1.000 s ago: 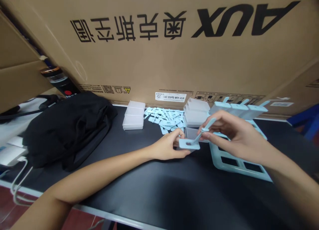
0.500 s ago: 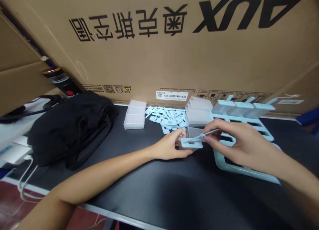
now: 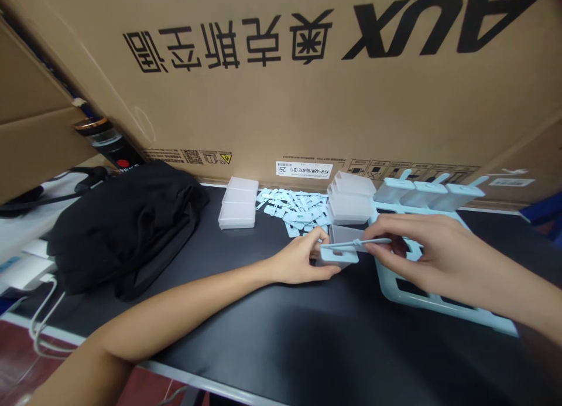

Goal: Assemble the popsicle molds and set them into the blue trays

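My left hand (image 3: 300, 258) grips a clear mould cup topped by a pale blue slotted lid (image 3: 338, 255) on the black table. My right hand (image 3: 421, 255) pinches a pale blue stick (image 3: 356, 242), held nearly level, its tip over the lid's slot. Just right of the lid lies a pale blue rack (image 3: 432, 303) with rectangular openings. Three filled moulds with sticks (image 3: 428, 193) stand along the rack's far edge.
A heap of blue sticks and lids (image 3: 295, 207) lies at the back, between a stack of clear cups (image 3: 237, 207) and more clear cups (image 3: 350, 200). A black bag (image 3: 123, 224) sits left. A big cardboard box (image 3: 290, 72) walls the back.
The stick in my right hand has tilted from steep to nearly level. My right hand has drifted right and down a little. My left hand keeps its hold on the lidded cup.
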